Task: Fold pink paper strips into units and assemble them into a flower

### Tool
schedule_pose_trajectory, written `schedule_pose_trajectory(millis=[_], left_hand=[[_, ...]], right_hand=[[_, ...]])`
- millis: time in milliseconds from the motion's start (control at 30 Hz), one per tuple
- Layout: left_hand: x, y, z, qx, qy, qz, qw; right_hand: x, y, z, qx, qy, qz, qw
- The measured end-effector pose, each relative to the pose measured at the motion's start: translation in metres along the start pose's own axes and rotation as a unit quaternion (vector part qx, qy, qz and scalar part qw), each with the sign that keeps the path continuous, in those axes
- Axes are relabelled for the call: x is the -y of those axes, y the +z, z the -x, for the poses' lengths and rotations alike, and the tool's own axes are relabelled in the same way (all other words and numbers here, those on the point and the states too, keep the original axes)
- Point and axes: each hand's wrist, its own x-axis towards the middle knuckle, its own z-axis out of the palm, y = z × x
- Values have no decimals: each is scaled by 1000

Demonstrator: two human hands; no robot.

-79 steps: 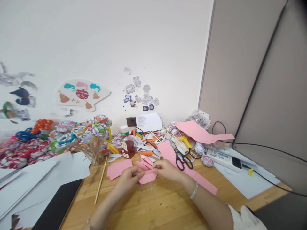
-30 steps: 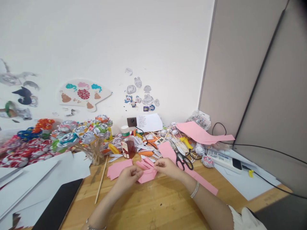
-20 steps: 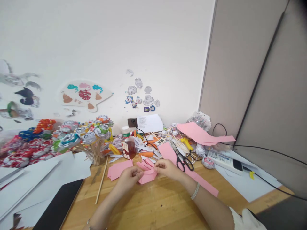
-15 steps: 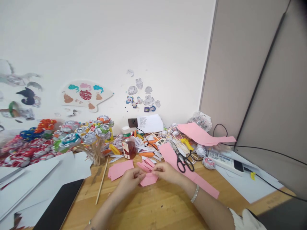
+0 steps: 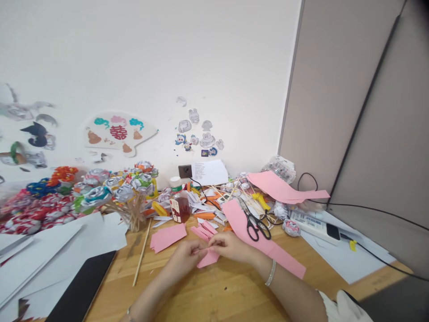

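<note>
Both my hands meet over the wooden desk (image 5: 214, 290) on a small folded pink paper piece (image 5: 209, 258). My left hand (image 5: 185, 258) pinches its left side with curled fingers. My right hand (image 5: 228, 246), with a bracelet on the wrist, pinches its top right edge. Just beyond the fingers lie several folded pink pieces (image 5: 203, 230), and a small stack of pink squares (image 5: 167, 236) rests to the left. Most of the held piece is covered by my fingers.
Black-handled scissors (image 5: 254, 221) lie on a long pink strip (image 5: 268, 250) to the right. A glue bottle (image 5: 179, 203), wooden skewers (image 5: 140, 252), paper flowers (image 5: 97, 192), white sheets (image 5: 50, 246), a dark tablet (image 5: 80, 288), a remote (image 5: 315, 226) and cables crowd the desk.
My hands have drawn closer together and slightly toward me, folding the pink piece smaller. The camera has shifted a little; the other desk items stay put.
</note>
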Motion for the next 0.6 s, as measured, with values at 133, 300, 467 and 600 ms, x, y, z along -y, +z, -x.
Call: schedule_pose_trajectory(millis=[133,300,467,600], left_hand=[[0,1,1,8,-10,32,999],[-7,-5,4,56,-40,82,994],[-7,-9,4,27,-38,85,995],[-7,-10,4,-14,-28,119,992]], right_hand=[[2,0,-1,10,3,28,1000],[10,-8,-1,3,-19,35,999],[9,-12,0,-5,-29,32,999],[3,-12,-1,-19,-30,30,999]])
